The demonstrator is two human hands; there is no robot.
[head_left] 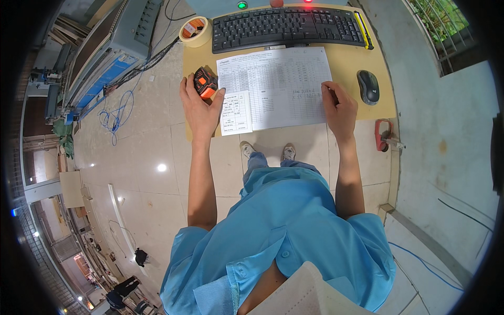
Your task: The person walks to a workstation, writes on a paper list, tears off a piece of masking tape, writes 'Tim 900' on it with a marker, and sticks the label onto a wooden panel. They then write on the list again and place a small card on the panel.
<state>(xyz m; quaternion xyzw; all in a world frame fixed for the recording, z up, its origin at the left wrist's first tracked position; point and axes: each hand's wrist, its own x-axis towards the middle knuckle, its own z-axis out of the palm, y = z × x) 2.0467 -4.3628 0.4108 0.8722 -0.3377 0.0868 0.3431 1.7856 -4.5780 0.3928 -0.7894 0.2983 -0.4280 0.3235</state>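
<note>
An orange-and-black tape measure sits between the thumb and fingers of my left hand, which is closed loosely around it. The thumb lies by the left edge of a small printed slip. That slip rests on the lower left part of a large printed form with a table and some handwriting. At the form's right edge, my right hand has its fingers curled and closed on the paper. Its thumb is partly hidden.
On the yellowish desk are a black keyboard, a tape roll, a black mouse and a yellow-black cutter knife. A red clamp-like tool is beside the wall. Machinery and blue cable are left.
</note>
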